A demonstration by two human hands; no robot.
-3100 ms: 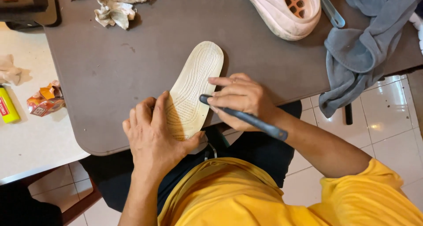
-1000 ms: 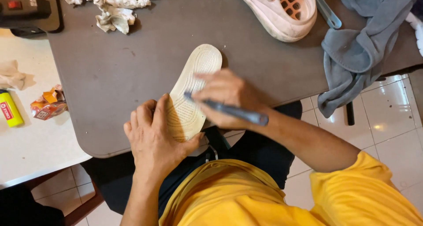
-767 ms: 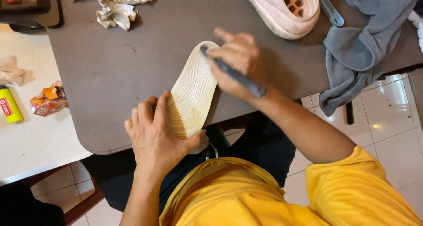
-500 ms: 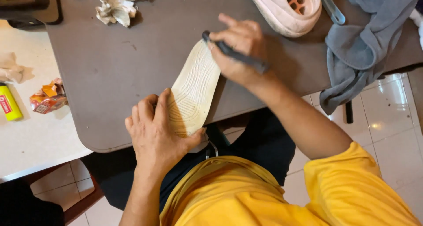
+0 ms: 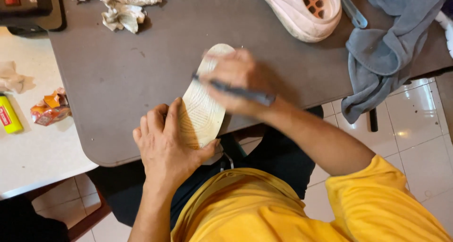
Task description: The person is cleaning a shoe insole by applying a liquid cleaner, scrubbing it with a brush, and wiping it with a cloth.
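Note:
A cream shoe insole [image 5: 203,112] lies on the brown table [image 5: 141,81], its heel end at the near edge. My left hand [image 5: 165,145] presses flat on the heel end and holds it down. My right hand [image 5: 236,81] is blurred over the upper half of the insole and grips a dark pen-like tool [image 5: 240,92], with the tip toward the insole's left edge.
A white shoe [image 5: 304,10] lies sole-up at the table's far side, beside a grey cloth [image 5: 391,43] hanging over the right edge. Crumpled paper [image 5: 120,6] sits at the far left. A white table [image 5: 33,147] on the left holds wrappers and a yellow tube [image 5: 9,120].
My right hand with the tool slid up the insole toward its toe end, then came back down toward the middle. My left hand stayed pressed on the heel end.

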